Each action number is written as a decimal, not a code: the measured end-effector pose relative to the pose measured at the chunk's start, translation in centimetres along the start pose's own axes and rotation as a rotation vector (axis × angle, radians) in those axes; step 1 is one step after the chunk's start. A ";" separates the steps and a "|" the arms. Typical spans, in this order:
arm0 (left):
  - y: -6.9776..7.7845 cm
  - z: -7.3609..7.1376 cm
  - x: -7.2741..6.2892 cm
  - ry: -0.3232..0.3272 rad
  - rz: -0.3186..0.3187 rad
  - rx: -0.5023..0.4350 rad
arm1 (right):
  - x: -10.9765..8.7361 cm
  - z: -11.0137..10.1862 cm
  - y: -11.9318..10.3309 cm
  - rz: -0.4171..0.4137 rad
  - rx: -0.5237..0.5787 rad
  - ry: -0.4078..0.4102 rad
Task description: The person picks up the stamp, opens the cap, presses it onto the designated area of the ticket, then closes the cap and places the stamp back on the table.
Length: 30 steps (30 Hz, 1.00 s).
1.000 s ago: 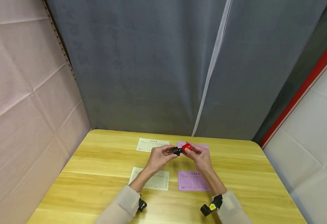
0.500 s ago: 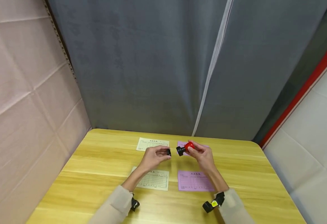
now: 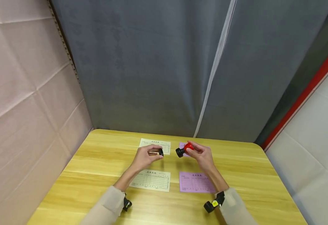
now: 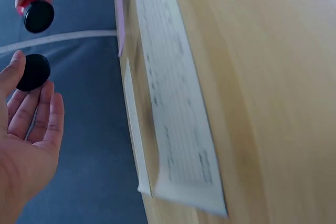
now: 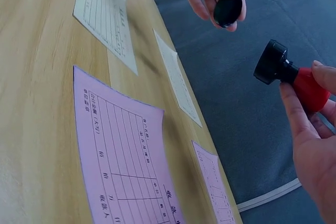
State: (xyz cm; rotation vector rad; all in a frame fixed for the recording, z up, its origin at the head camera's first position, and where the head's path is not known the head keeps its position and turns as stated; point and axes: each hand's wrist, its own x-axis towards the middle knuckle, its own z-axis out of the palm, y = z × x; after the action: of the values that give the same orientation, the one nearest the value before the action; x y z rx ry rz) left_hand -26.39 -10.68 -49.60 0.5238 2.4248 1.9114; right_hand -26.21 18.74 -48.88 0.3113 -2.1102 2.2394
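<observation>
My right hand (image 3: 204, 157) grips a stamp by its rounded red handle (image 5: 310, 90). The stamp's black round head (image 5: 271, 62) points left and slightly down in the head view. Across from it, my left hand (image 3: 144, 158) pinches a round black cap (image 4: 34, 72) between thumb and fingertips. Cap and stamp are apart, both held above the table. In the right wrist view the cap's hollow side faces the stamp. Beyond the hands, partly covered by them, lie a pale form sheet (image 3: 166, 147) and a purple one (image 3: 182, 145).
Nearer on the wooden table (image 3: 237, 175) lie another pale green form (image 3: 155, 181) and another purple form (image 3: 196, 182), partly under the forearms. A grey curtain (image 3: 152, 78) hangs behind the table's far edge. Pale cloth walls (image 3: 26, 93) stand at both sides.
The left hand has pulled the black cap off the stamp's head and moved left with it. The right hand has stayed nearly in place, still holding the red handle.
</observation>
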 end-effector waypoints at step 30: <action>-4.5 -8.1 -0.6 0.061 -0.170 0.262 | 3.7 2.7 -0.1 -0.074 -0.323 0.062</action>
State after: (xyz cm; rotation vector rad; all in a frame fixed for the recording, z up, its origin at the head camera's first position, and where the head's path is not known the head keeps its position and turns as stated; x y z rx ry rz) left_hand -28.70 -19.37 -51.92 0.2548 2.6778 1.5788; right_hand -29.48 15.73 -48.03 0.2921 -2.3352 1.8043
